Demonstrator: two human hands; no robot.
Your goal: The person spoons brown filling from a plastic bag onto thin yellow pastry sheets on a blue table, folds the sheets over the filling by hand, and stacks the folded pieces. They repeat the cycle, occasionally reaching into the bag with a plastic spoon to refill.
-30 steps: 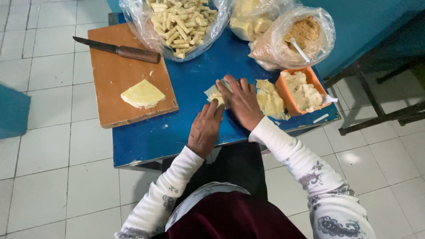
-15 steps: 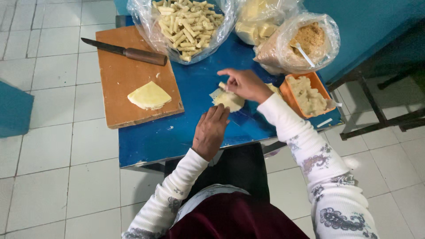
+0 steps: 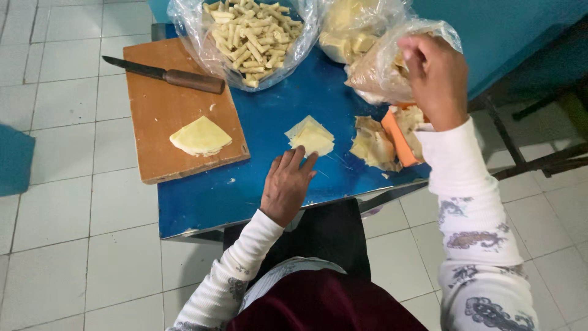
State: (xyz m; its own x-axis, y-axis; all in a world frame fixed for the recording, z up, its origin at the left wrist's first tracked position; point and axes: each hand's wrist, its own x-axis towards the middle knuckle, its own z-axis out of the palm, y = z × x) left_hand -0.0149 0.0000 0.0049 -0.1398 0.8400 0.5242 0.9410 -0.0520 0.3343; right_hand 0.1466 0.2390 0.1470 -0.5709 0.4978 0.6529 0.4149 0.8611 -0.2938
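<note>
My left hand (image 3: pixel 286 187) lies flat on the blue table (image 3: pixel 208 196), fingers apart, with its fingertips at the near edge of a pale yellow square pastry sheet (image 3: pixel 310 136). My right hand (image 3: pixel 436 76) is raised at the mouth of a clear plastic bag of brown filling (image 3: pixel 376 76). Its fingers are curled and its back faces the camera, so anything in it is hidden. Crumpled pastry sheets (image 3: pixel 372 144) lie against an orange tray (image 3: pixel 397 140) below that hand.
A wooden cutting board (image 3: pixel 159 110) on the table's left carries a wood-handled knife (image 3: pixel 165 75) and a folded pale sheet (image 3: pixel 200 136). At the back stand a bag of rolled pastry sticks (image 3: pixel 254 34) and a bag of pale pieces (image 3: pixel 349 34). White tiled floor surrounds the table.
My right hand has lifted off the pastry sheet and moved up and right to the bag of brown filling. The sheet now lies flat on the table. My left hand stays beside it.
</note>
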